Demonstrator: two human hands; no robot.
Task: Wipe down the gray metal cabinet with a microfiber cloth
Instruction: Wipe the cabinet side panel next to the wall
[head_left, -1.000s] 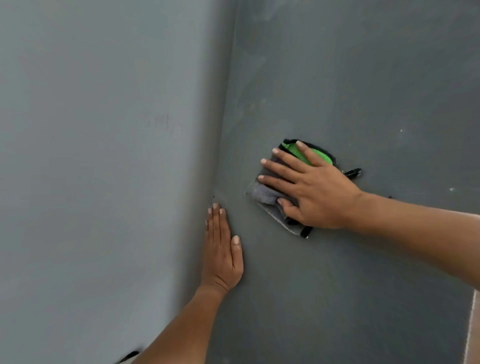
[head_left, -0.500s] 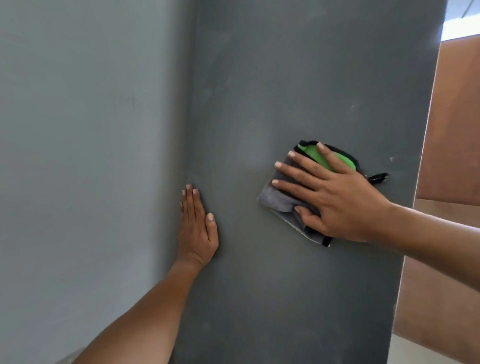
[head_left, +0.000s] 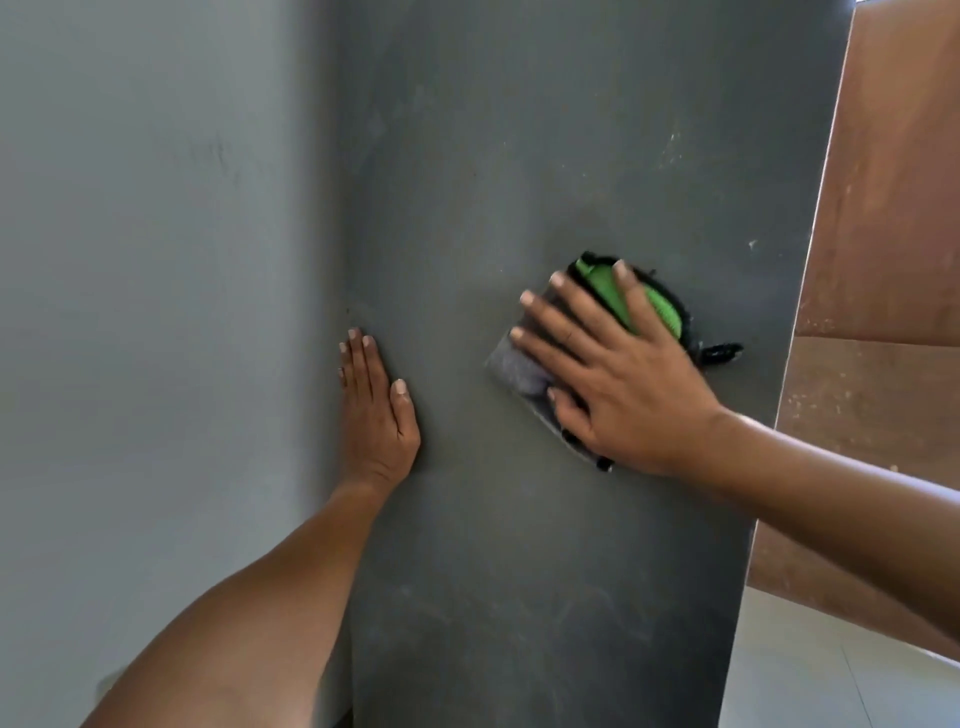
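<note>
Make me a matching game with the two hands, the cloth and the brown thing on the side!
Things:
1. left hand
2. right hand
3. cloth
4. brown panel

Clues:
A. gray and green, trapped under a hand
B. flat and bare on the cabinet, beside the wall
C. past the cabinet's right edge
D. fingers spread, pressing something soft

Pairs: 1-B, 2-D, 3-A, 4-C
</note>
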